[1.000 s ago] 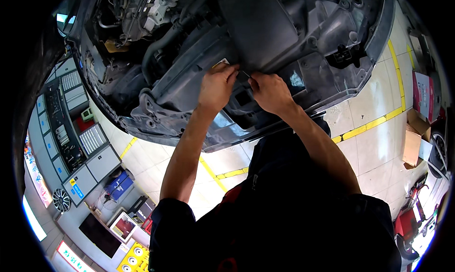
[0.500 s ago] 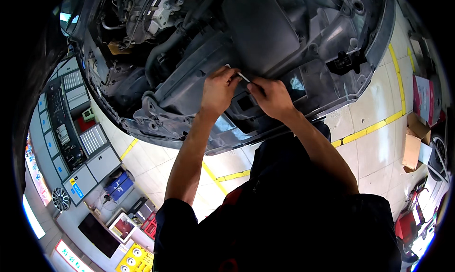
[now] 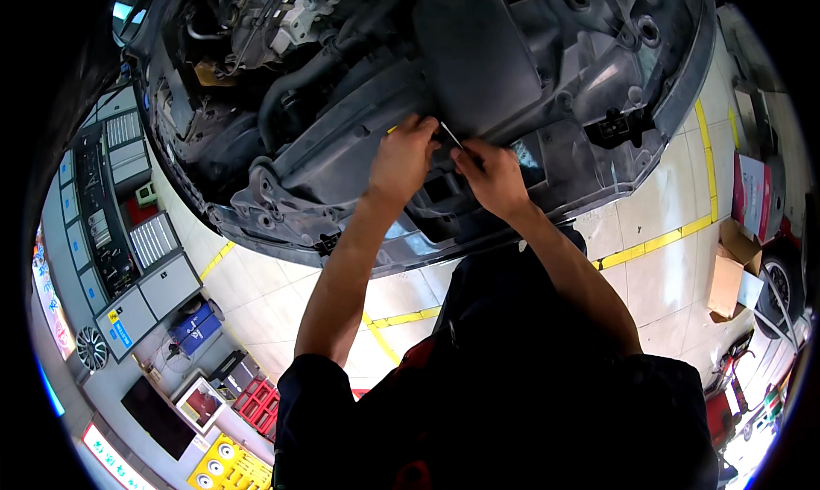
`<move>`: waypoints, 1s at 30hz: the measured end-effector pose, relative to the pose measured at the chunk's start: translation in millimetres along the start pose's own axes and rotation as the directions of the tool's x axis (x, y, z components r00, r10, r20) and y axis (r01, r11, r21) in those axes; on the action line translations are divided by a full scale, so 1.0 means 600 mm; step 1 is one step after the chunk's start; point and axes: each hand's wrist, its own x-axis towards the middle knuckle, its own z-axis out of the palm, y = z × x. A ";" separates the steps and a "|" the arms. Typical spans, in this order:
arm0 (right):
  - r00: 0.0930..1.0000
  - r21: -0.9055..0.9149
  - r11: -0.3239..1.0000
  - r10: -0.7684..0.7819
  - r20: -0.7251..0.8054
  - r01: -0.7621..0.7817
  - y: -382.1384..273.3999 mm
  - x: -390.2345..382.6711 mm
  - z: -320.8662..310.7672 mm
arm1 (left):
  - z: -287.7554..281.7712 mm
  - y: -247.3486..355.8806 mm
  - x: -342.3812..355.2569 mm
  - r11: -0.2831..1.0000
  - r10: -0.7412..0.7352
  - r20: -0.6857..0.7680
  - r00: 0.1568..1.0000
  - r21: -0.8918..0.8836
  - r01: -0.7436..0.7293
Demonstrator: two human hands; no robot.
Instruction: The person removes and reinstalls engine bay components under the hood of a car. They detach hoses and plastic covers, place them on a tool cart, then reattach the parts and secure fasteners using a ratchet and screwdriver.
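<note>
My left hand (image 3: 403, 158) is over the front panel of the car's engine bay, its fingers closed. A small yellow bit (image 3: 392, 129) shows beside these fingers; the rest of what they hold is hidden. Close by on the right, my right hand (image 3: 493, 179) pinches a thin white stick (image 3: 449, 134), which slants up and left toward the left fingertips. Its exact kind is too small to tell. Below both hands lies the dark plastic front panel (image 3: 342, 157) of the car, with a square opening (image 3: 441, 187) between my wrists. A black box-shaped cover (image 3: 478, 54) lies just beyond.
Hoses and metal engine parts (image 3: 295, 29) fill the bay at the far left. Grey tool cabinets (image 3: 166, 285) stand left, near a blue case (image 3: 196, 326) and a yellow rack (image 3: 231, 469). An open cardboard box (image 3: 733, 272) sits right, on the tiled floor with yellow lines (image 3: 645, 249).
The white stick has shifted in my right fingers and now points more steeply up. My left hand has turned slightly, and the yellow bit has come into sight beside it.
</note>
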 end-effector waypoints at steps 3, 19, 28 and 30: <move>1.000 -0.100 0.995 0.002 0.016 0.000 -0.002 0.007 0.000 | -0.019 -0.001 0.019 0.999 0.026 0.063 0.998 -0.037 -0.024; 0.997 -0.369 0.927 -0.046 0.057 0.064 0.005 0.001 -0.003 | -0.018 -0.008 0.033 0.989 0.025 0.069 0.997 -0.148 -0.014; 0.994 -0.329 0.938 -0.096 0.052 0.108 0.003 -0.001 -0.013 | -0.029 -0.007 0.031 0.826 -0.158 0.321 0.934 -0.475 0.303; 0.995 -0.313 0.945 -0.081 0.053 0.093 0.005 -0.001 -0.013 | -0.021 -0.010 0.021 0.851 -0.135 0.282 0.950 -0.458 0.257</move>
